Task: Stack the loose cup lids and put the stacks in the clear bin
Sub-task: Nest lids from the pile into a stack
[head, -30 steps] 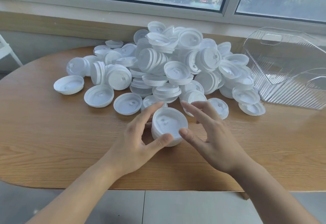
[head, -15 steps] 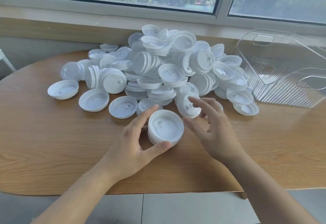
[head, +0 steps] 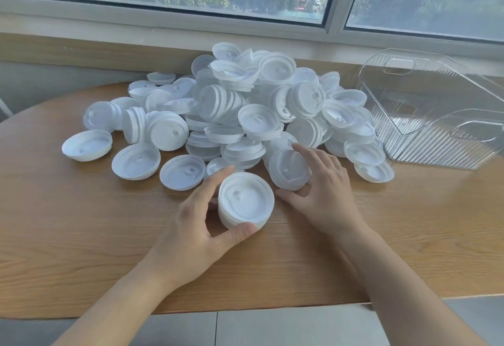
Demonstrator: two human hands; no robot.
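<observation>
A short stack of white cup lids (head: 245, 203) stands on the wooden table (head: 68, 223) in front of me. My left hand (head: 191, 225) grips it between thumb and forefinger. Just right of it, my right hand (head: 324, 190) holds a single white lid (head: 289, 169) tilted on its edge at the foot of the pile. The big heap of loose white lids (head: 245, 111) spreads across the table behind. The clear ribbed bin (head: 436, 116) stands at the right, with no lids visible in it.
A window sill and wooden ledge (head: 95, 51) run along the back behind the heap. Single lids (head: 87, 145) lie scattered at the left of the pile. The table's front edge curves close to my forearms.
My right hand left the stack, reached right to the pile's edge and took hold of a single lid, tipping it up. My left hand stayed on the stack.
</observation>
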